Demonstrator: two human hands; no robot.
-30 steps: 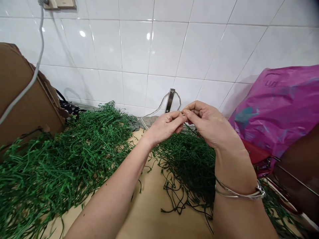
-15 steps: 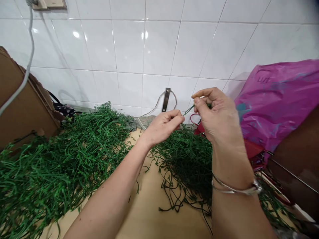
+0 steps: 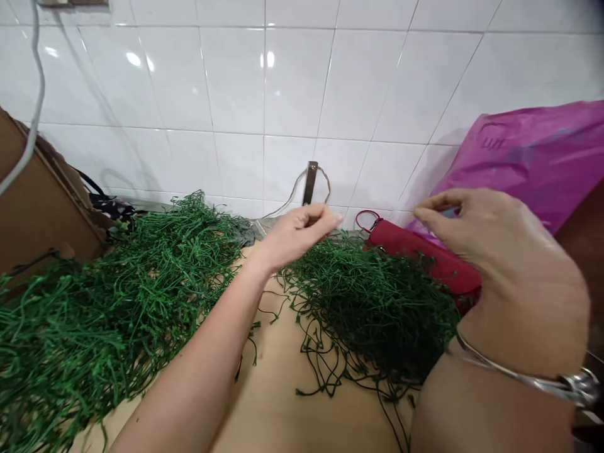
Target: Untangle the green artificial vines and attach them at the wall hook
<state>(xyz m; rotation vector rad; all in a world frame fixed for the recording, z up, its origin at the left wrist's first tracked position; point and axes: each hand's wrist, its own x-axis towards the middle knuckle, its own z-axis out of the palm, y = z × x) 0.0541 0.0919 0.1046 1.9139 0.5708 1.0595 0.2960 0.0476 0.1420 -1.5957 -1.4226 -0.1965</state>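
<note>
My left hand [image 3: 302, 236] hovers above the gap between two heaps of thin green cords, with thumb and curled fingers pressed together; whatever they hold, if anything, is hidden. To the right, over a red pouch [image 3: 427, 259], my right hand [image 3: 512, 251] has its thumb and fingertips pinched and slightly blurred. No cord shows between the two hands. The right heap of green cords [image 3: 363, 283], with knotted ends, lies below and between them. A larger, brighter heap of green cords [image 3: 136, 296] spreads to the left of my left forearm.
A pale wooden tabletop [image 3: 278, 396] lies under the cords, against a white tiled wall [image 3: 236, 82]. A dark strip [image 3: 310, 182] with a looped cord stands at the wall. The cardboard box [image 3: 42, 207] is at left, below a white cable [image 3: 39, 82]. A magenta plastic bag [image 3: 528, 163] is at right.
My right hand has moved away to the right and a little down, uncovering the red pouch. The green cord stretched between both hands is no longer visible there. My left hand has shifted slightly left.
</note>
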